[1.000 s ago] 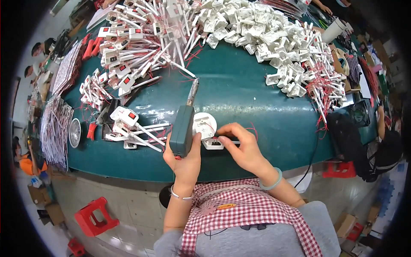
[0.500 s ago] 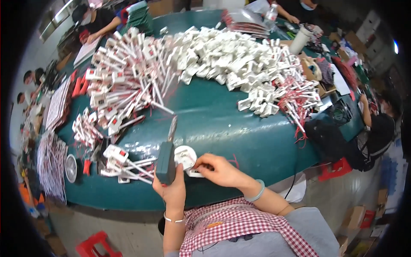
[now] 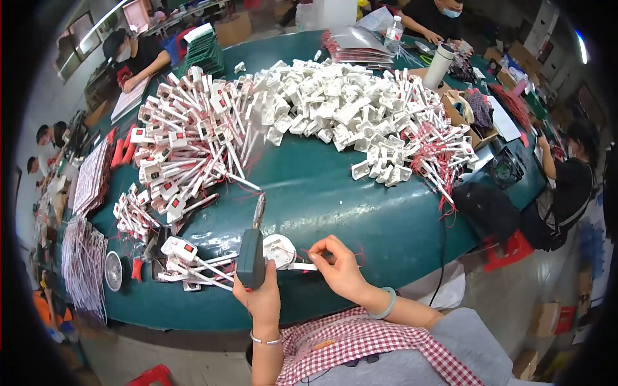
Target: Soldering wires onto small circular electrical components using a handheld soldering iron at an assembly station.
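Observation:
My left hand (image 3: 260, 297) grips a block-shaped dark green hand tool (image 3: 250, 258) whose narrow metal shaft (image 3: 259, 211) points away from me. Its thumb reaches the edge of a round white plastic part (image 3: 280, 249) lying on the table. From that part a short white stick (image 3: 302, 266) sticks out to the right. At the stick's right end, my right hand (image 3: 340, 267) has thumb and forefinger pinched together; whatever is between them is too small to make out. Left of the tool lies a small bundle of white sticks with square heads (image 3: 196, 264), one bearing a red switch.
A large heap of similar white sticks (image 3: 187, 135) covers the table's left, white plastic housings (image 3: 335, 103) its middle. Red-wired pieces (image 3: 434, 151) lie right. A silver bowl (image 3: 113, 271), a white bottle (image 3: 439, 66) and a black fan (image 3: 507, 167) stand around. Co-workers sit across and right.
My right hand has moved a little right along the white stick, leaving more of it visible. My left hand keeps the green tool in the same hold. The whole view has tilted up slightly.

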The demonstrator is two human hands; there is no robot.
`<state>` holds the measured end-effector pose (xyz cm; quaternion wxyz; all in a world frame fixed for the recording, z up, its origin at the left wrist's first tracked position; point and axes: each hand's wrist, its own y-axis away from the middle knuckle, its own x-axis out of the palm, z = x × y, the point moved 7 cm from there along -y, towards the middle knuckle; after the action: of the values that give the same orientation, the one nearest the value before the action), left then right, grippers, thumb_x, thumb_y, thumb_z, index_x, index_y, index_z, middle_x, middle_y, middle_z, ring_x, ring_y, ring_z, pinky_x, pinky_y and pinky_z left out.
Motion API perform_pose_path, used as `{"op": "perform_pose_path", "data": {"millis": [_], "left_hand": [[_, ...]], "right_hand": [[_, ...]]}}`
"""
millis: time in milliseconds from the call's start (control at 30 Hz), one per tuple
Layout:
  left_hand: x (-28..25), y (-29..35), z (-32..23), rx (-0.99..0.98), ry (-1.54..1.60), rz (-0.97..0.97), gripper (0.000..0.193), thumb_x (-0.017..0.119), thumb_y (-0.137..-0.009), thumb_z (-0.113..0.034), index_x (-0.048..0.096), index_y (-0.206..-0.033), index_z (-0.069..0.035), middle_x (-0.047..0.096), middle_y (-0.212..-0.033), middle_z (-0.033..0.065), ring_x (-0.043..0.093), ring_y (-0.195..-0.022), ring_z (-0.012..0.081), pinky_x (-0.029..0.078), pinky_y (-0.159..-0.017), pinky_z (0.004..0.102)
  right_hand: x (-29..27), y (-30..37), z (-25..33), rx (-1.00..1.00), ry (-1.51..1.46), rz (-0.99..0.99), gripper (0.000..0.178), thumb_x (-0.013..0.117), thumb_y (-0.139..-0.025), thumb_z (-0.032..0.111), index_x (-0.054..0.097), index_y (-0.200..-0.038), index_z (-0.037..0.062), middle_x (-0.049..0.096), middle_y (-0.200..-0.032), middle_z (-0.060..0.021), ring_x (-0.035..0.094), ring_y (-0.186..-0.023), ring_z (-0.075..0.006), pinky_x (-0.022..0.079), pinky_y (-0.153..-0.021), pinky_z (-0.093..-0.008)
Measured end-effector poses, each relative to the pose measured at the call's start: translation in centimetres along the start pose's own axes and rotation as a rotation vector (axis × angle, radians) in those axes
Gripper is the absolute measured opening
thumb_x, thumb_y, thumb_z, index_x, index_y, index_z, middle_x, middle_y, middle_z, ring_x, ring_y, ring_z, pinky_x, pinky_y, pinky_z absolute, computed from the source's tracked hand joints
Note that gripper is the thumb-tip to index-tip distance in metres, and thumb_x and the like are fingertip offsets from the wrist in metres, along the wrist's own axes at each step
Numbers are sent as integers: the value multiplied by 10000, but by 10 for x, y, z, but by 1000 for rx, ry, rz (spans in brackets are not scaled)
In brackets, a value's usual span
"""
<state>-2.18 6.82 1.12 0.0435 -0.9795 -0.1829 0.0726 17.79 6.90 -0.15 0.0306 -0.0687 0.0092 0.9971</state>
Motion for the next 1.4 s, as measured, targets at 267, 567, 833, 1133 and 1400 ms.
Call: {"op": "perform_pose_path", "data": {"millis": [267, 567, 833, 1133, 1400], "left_hand": [[8, -4, -18, 126, -47, -5, 220, 760, -814, -4, 636, -994, 10, 652, -849, 14, 568, -752, 73, 480, -695, 242], [0, -6, -1, -43, 91, 29, 267, 773, -809, -9, 652, -1045, 17, 696, -913, 31, 616, -806, 80, 499, -734, 246], [4, -8, -8, -22, 112, 67, 270, 776, -809, -4, 653, -1049, 11, 699, -913, 30, 628, -806, 78, 502, -731, 243], [4, -10, 0, -71, 141, 81, 272, 768, -809, -3, 653, -1054, 13, 693, -913, 23, 614, -810, 72, 500, -735, 244], [5, -7, -2, -95, 115, 73, 298, 762, -805, 5, 650, -1081, 24, 701, -943, 41, 627, -844, 89, 503, -767, 252]], "right_hand": [[7, -12, 50, -299, 124, 34, 72, 626, -908, 7, 608, -973, -18, 635, -894, -120, 650, -759, -217, 524, -635, -305], [15, -30, 61, -112, 259, 432, 78, 694, -867, 42, 660, -907, -15, 671, -910, -82, 642, -783, -143, 512, -655, -291], [21, -31, 65, -388, 63, 469, 44, 663, -860, 26, 639, -889, 3, 653, -1082, -108, 611, -956, -244, 491, -814, -356], [27, -25, 70, -442, 277, 555, 44, 624, -885, 15, 618, -929, 14, 650, -925, -98, 608, -885, -270, 488, -784, -376], [23, -29, 75, -448, 402, 419, 57, 601, -914, 32, 597, -963, 4, 626, -838, -119, 618, -772, -258, 494, -692, -363]]}}
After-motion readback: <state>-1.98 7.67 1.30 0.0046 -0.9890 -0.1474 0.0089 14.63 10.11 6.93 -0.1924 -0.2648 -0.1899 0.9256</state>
